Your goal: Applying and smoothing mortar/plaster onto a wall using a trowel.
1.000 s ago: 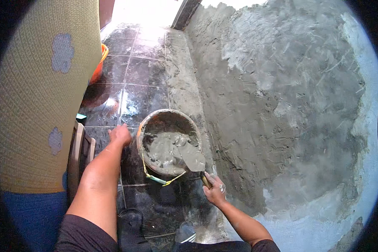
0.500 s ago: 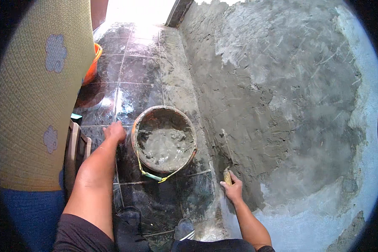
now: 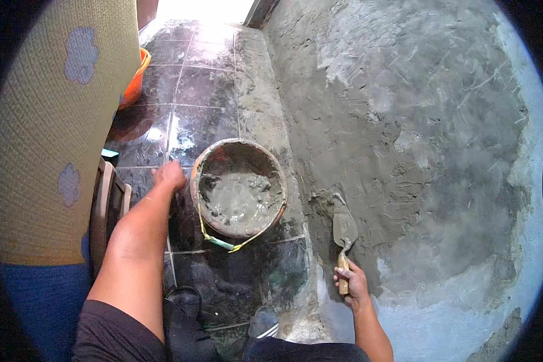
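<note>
My right hand [image 3: 356, 285] is wrapped around the wooden handle of a pointed trowel [image 3: 344, 227]. The blade points away from me at the foot of the wall, its near face streaked grey, over fresh wet mortar [image 3: 368, 181]. To the left, my left hand [image 3: 171, 175] hangs with its fingers curled, just beside the bucket [image 3: 239, 142]; nothing shows in it, though its palm side is hidden. Wet grey mortar [image 3: 238, 199] lies inside the bucket. A yellow wire handle with a pale green grip [image 3: 218, 243] rests down along the bucket's near side.
Dark glossy tiles [image 3: 205, 84] cover the floor, with a mortar-smeared strip [image 3: 260, 90] along the wall. A patterned yellow-and-blue cloth [image 3: 54, 151] hangs at the left. Behind it stand an orange bucket [image 3: 133, 84] and a brown plastic piece [image 3: 107, 193]. My shoe [image 3: 263, 321] is below.
My right hand has moved a little right and toward me, and the trowel has turned so its blade face shows. My left hand stays curled beside the bucket. The view has shifted slightly.
</note>
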A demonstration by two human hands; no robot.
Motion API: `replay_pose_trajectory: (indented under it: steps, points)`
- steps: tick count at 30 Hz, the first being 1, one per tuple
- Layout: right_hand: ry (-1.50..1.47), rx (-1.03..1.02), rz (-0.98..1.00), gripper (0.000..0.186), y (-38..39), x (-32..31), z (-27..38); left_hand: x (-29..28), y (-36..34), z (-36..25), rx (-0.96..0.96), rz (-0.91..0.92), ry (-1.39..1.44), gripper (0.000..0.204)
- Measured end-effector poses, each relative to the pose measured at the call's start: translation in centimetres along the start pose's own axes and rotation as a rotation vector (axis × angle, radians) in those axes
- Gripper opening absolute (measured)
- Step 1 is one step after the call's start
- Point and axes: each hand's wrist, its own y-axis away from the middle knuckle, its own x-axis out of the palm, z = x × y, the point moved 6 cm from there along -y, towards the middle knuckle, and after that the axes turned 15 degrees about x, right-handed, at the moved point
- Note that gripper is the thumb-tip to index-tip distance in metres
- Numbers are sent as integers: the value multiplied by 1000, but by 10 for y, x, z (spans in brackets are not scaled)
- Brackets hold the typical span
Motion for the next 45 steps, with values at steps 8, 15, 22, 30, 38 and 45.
replay_pose_trajectory:
  steps: [8,15,22,30,38,45]
  points:
    - [191,-136,-110,57,4,-12,-47,-2,4,-6,-16,22,12,39]
    - [734,-346,-209,62,-67,25,-24,-6,11,-1,-21,38,-5,39]
    - [923,-488,-252,60,-150,69,-2,-6,6,8,-27,34,-7,41]
    - [906,-458,-416,61,-131,84,18,-9,3,15,-24,5,17,41]
    - [788,-455,-374,63,-96,64,33,-6,2,16,-21,-2,19,41]
    - [617,-239,-241,54,-47,33,80,-6,0,14,-28,14,46,40]
